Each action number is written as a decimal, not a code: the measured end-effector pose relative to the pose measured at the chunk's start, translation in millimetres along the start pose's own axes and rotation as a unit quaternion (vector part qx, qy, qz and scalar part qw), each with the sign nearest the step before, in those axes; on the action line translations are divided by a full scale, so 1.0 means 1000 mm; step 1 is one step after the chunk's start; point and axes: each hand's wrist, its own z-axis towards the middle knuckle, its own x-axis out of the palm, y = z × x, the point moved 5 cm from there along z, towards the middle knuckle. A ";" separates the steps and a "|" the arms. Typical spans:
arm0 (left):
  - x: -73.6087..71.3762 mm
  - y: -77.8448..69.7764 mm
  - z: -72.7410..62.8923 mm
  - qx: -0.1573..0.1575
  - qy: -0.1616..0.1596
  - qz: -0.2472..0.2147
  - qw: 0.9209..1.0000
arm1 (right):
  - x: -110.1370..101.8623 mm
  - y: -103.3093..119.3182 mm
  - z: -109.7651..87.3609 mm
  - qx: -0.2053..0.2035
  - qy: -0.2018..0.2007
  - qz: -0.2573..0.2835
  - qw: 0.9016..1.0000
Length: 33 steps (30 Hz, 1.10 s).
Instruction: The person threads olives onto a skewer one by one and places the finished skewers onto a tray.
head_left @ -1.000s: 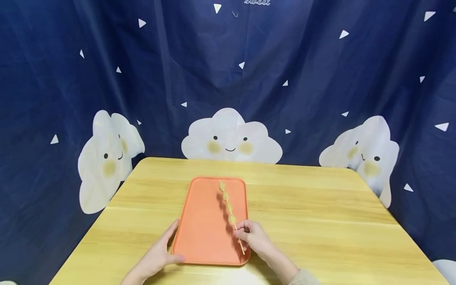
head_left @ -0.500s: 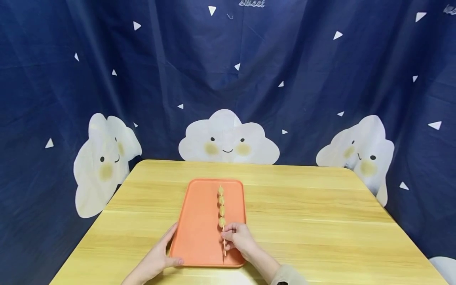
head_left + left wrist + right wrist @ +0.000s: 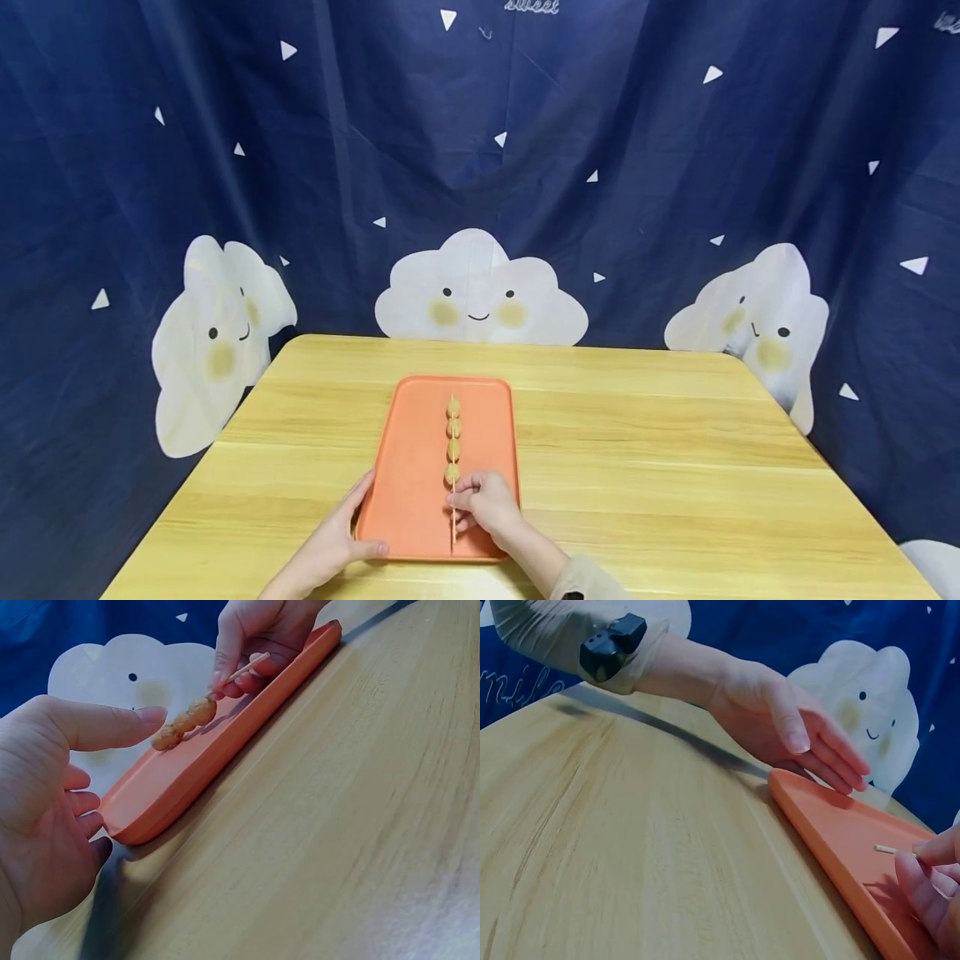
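Observation:
In the head view, a skewer of several tan balls [image 3: 453,451] points away from me over the middle of the orange tray [image 3: 408,517]. My right hand [image 3: 489,507] pinches the bare near end of its stick between thumb and fingers. The left wrist view has the balls [image 3: 201,712] low over the tray's floor, the stick's end [image 3: 259,662] poking out behind the right fingers. At the tray's near left corner rests my left hand [image 3: 330,535], fingers extended along the side and thumb at the front rim.
The tray lies on a light wood-grain table [image 3: 637,467] with rounded far corners. A dark blue curtain [image 3: 480,108] printed with white clouds hangs behind and around it. A dark wrist device [image 3: 613,646] sits on the left sleeve.
My right hand has carried the skewer leftward and lower over the tray, turning it from slanted to nearly straight ahead. The left hand keeps its place at the tray's corner.

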 end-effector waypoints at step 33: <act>-0.006 -0.009 -0.001 0.044 -0.002 -0.053 0.998 | -0.023 0.015 -0.005 -0.051 0.068 -0.026 0.996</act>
